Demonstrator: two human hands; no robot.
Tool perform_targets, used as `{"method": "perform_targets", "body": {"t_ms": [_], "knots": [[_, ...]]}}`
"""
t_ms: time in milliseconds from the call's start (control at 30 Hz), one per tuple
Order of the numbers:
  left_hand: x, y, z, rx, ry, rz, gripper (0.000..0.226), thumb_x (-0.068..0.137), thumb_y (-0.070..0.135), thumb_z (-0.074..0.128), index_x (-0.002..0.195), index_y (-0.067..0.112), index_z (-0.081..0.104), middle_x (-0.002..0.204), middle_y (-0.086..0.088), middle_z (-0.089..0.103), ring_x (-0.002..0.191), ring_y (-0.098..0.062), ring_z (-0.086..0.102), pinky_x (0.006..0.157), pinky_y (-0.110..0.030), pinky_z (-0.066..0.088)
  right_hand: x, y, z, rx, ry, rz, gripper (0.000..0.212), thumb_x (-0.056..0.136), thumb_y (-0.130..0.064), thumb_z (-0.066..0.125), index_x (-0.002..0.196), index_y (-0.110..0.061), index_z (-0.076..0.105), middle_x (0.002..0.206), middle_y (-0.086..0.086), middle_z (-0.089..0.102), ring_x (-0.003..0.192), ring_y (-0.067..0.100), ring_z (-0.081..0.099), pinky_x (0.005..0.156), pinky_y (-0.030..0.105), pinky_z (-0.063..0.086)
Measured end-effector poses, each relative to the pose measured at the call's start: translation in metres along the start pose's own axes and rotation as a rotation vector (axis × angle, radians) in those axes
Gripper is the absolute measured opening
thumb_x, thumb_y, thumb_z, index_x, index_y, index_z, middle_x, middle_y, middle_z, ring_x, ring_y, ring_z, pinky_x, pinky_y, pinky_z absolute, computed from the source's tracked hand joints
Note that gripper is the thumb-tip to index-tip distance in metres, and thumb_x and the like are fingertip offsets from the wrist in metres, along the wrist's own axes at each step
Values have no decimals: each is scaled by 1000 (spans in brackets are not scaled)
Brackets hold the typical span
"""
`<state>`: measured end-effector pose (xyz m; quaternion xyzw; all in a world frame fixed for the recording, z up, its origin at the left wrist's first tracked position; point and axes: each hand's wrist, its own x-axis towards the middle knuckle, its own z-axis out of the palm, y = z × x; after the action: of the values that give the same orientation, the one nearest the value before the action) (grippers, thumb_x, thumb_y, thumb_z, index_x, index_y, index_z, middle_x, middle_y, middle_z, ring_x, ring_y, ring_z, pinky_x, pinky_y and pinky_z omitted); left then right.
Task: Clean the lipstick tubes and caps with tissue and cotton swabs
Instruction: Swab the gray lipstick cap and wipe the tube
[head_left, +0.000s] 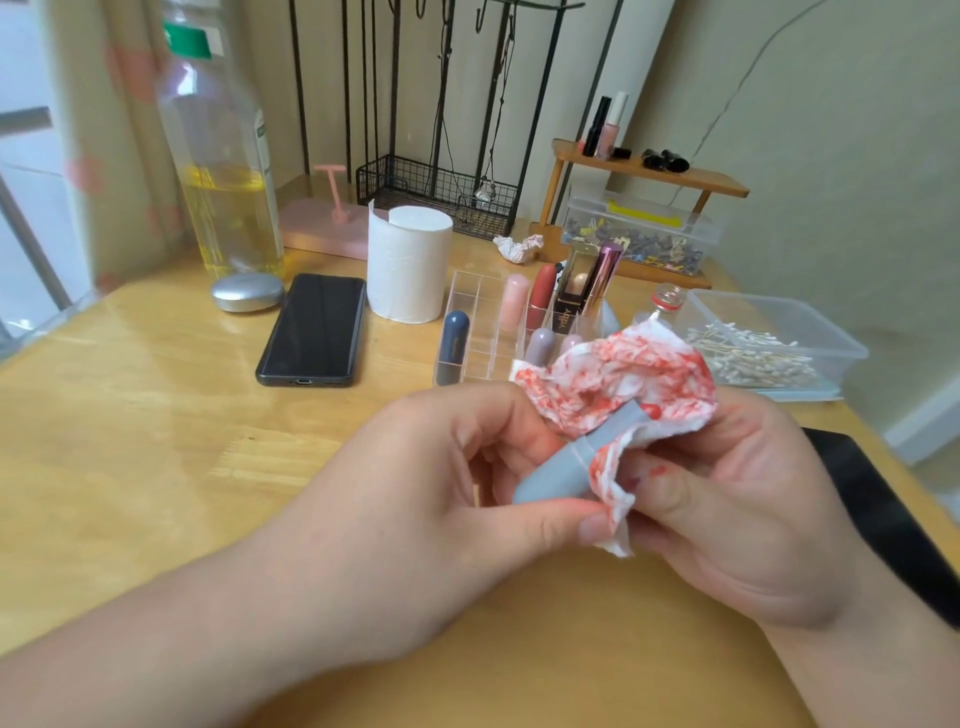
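Note:
My left hand grips a grey-blue lipstick tube by its base, held low over the wooden table. The tube's red tip pokes out at its upper end. My right hand pinches a crumpled tissue stained red, wrapped around the tube's upper part. A thin wooden stick shows under my left fingers. Behind my hands, a clear organiser holds several lipsticks, among them a dark blue one and a pink one.
A tissue roll, a black phone and a silver case lie behind on the left, by a tall bottle. A clear tub of cotton swabs sits right. A used tissue ball lies further back. A black object lies at the right edge.

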<state>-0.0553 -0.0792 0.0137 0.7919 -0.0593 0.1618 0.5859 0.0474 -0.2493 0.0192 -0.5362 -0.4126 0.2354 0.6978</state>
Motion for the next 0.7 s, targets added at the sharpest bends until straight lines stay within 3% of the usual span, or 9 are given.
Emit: {"method": "perform_targets", "body": {"t_ms": [67,100,200,300,400,500,600,700], "knots": [[4,0,-8,-110,-197,-75,27,80,44,75,92,20,71,87,-5,74,83,-34,65,78,-54,54,0,-2,-1,27,-23,24,22,77,-34,82,92,-19,77,78,-1,72,62,15,61,53,21,44],[5,-1,-9,-165,-274,-97,24,89,38,70,96,16,72,93,-5,75,88,-33,66,82,-53,54,0,-3,-1,70,-49,37,22,79,-29,81,95,-15,76,81,2,73,65,17,64,56,24,48],[7,-3,-6,-231,-313,-123,23,95,24,58,100,6,72,89,3,73,82,-13,63,73,-32,54,3,-5,-4,132,-94,59,23,83,-19,78,99,-3,72,85,13,73,70,27,70,63,41,55],[6,-7,2,-344,-240,-95,16,89,24,70,91,8,72,83,0,74,75,-16,64,69,-30,54,2,-3,-4,39,2,25,28,76,-32,84,95,-14,76,83,10,73,65,30,63,58,54,44],[2,-9,11,-203,6,0,27,72,37,78,85,15,69,79,-9,73,76,-34,66,72,-48,55,1,-2,4,40,82,1,27,70,-31,86,94,-20,79,90,3,76,78,23,70,68,41,55],[-1,-7,14,-40,196,42,34,63,46,81,81,20,67,73,-7,70,70,-29,66,67,-46,54,0,-3,10,89,96,-15,25,71,-22,82,95,-17,79,95,4,77,89,19,74,71,31,59],[-1,-9,13,-90,159,56,32,65,44,83,83,21,69,77,-11,72,76,-34,67,70,-46,55,1,-6,10,62,87,-29,26,72,-23,83,97,-16,79,97,3,77,91,19,74,73,30,59],[2,-7,7,-213,-93,8,26,81,34,76,97,14,72,91,-18,71,86,-41,64,82,-54,54,2,-8,7,23,73,-25,25,73,-25,83,96,-14,78,94,4,76,88,19,73,74,30,58]]}}
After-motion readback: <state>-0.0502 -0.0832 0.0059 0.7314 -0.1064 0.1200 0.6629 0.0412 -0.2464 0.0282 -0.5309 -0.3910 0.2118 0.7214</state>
